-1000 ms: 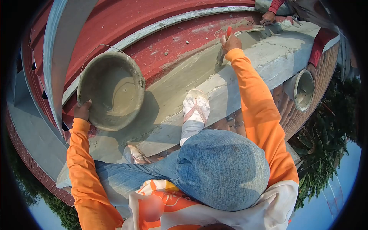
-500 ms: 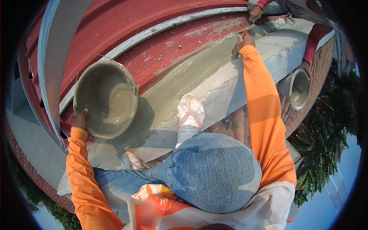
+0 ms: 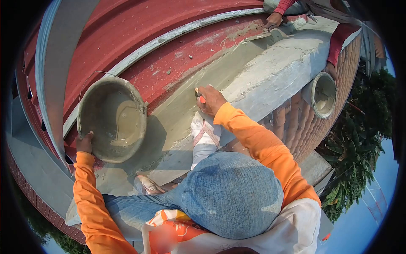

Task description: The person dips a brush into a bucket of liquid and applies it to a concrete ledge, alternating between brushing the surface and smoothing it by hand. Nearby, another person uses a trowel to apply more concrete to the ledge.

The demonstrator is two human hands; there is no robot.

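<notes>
My left hand (image 3: 84, 143) is closed on the rim of a large bucket (image 3: 142, 127) at the left, thumb over the edge. The bucket tilts toward me and holds a little grey, wet cement mix (image 3: 127, 119). My right hand (image 3: 209, 100) is wrapped round a hand tool with an orange handle (image 3: 202, 100), just ahead of my foot. The tool's working end is mostly hidden by the fingers. Under that hand runs a damp grey cement strip (image 3: 220, 75) between the red metal sheet and the raised pale ledge (image 3: 270, 80).
A co-worker's hand (image 3: 274, 20) works a trowel (image 3: 263, 35) on the strip's far end. Their other hand (image 3: 331, 71) holds a smaller bucket (image 3: 325, 95) over roof tiles (image 3: 292, 118). A curved metal piece (image 3: 55, 63) rises at left. My sandalled foot (image 3: 206, 131) stands on the ledge.
My right hand has come back along the strip toward me, from the far end to near my foot, still gripping the orange-handled tool. My left hand stays on the bucket rim.
</notes>
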